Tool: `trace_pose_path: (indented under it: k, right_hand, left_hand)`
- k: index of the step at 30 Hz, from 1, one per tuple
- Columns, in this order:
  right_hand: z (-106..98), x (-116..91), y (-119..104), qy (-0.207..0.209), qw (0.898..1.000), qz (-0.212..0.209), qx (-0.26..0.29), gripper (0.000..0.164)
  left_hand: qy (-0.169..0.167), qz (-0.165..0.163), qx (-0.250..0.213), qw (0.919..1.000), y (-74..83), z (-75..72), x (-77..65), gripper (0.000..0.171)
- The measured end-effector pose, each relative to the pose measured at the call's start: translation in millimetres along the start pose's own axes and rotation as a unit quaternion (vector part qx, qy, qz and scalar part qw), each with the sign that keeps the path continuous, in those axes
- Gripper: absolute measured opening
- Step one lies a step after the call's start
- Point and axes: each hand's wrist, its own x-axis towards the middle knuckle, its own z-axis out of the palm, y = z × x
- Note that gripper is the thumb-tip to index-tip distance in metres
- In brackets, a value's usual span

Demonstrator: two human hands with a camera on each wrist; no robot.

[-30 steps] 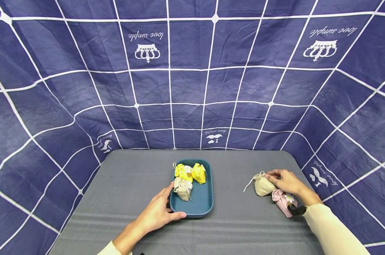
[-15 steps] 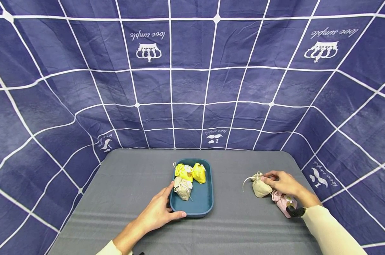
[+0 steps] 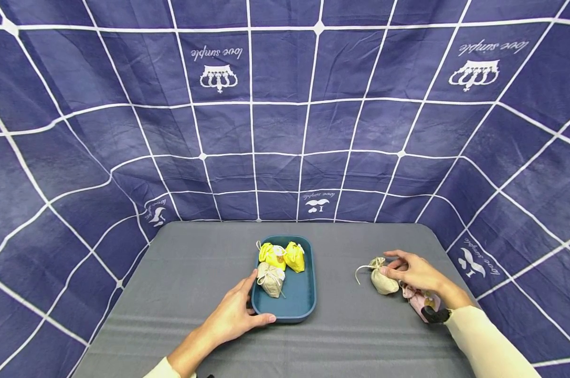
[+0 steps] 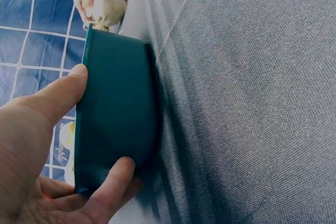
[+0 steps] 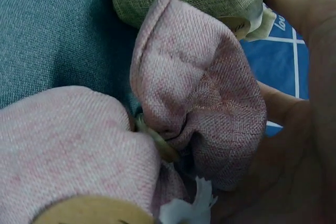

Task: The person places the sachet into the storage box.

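My left hand (image 3: 233, 312) grips the near-left corner of a blue tray (image 3: 312, 294), with the thumb (image 4: 73, 85) on its rim. Inside the tray sit two yellow drawstring pouches (image 3: 294, 257) and one beige drawstring pouch (image 3: 270, 281). On the right, my right hand (image 3: 419, 273) pinches another beige drawstring pouch (image 3: 384, 281) near its tied neck; its loose cord hangs to the left. Beneath the right wrist lies a pink drawstring pouch (image 3: 419, 302), partly hidden by the hand and a black wrist strap. In the right wrist view, the pink pouch (image 5: 194, 72) covers much of the hand.
A grey cloth-covered table (image 3: 351, 336) spans the area under both hands. Blue curtains with a white grid (image 3: 285, 126) enclose the table at the back and sides.
My right hand has shifted slightly left with the beige pouch, drawing it a little away from the pink pouch. The left hand and tray stay where they were.
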Motion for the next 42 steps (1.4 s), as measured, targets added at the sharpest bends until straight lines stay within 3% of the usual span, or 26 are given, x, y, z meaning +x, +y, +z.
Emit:
trace_pose_path:
  k: [7, 16, 19, 22, 28, 35, 42]
  right_hand:
    - [2.1, -0.7, 0.2, -0.023, 0.997, -0.046, 0.056, 0.08]
    - [1.0, -6.3, -5.4, -0.103, 0.986, -0.082, 0.105, 0.079]
    - [1.3, -7.5, -9.7, -0.112, 0.986, -0.093, 0.083, 0.072]
    - [2.3, -8.0, -14.8, -0.105, 0.986, -0.127, 0.026, 0.064]
    - [7.3, -10.9, -26.8, -0.096, 0.974, -0.19, -0.071, 0.062]
    - [15.6, -15.7, -31.1, -0.097, 0.964, -0.219, -0.118, 0.068]
    - [19.7, -16.6, -34.3, -0.087, 0.963, -0.225, -0.119, 0.068]
  left_hand:
    - [-0.001, -0.002, -0.014, 0.9999, -1.1, -0.4, -0.9, 0.131]
    - [0.001, -0.006, 0.004, 1.0, -2.0, -0.5, -2.2, 0.13]
    - [0.002, -0.006, 0.006, 1.0, -1.9, -0.3, -2.4, 0.13]
    - [0.002, -0.005, 0.008, 1.0, -1.8, -0.1, -2.5, 0.13]
    - [0.003, -0.003, 0.011, 0.9999, -1.2, -0.3, -2.1, 0.13]
    - [0.002, 0.001, 0.011, 0.9999, -1.1, -0.6, -1.0, 0.13]
    - [0.0, 0.001, 0.009, 1.0, -1.2, -1.0, -0.4, 0.13]
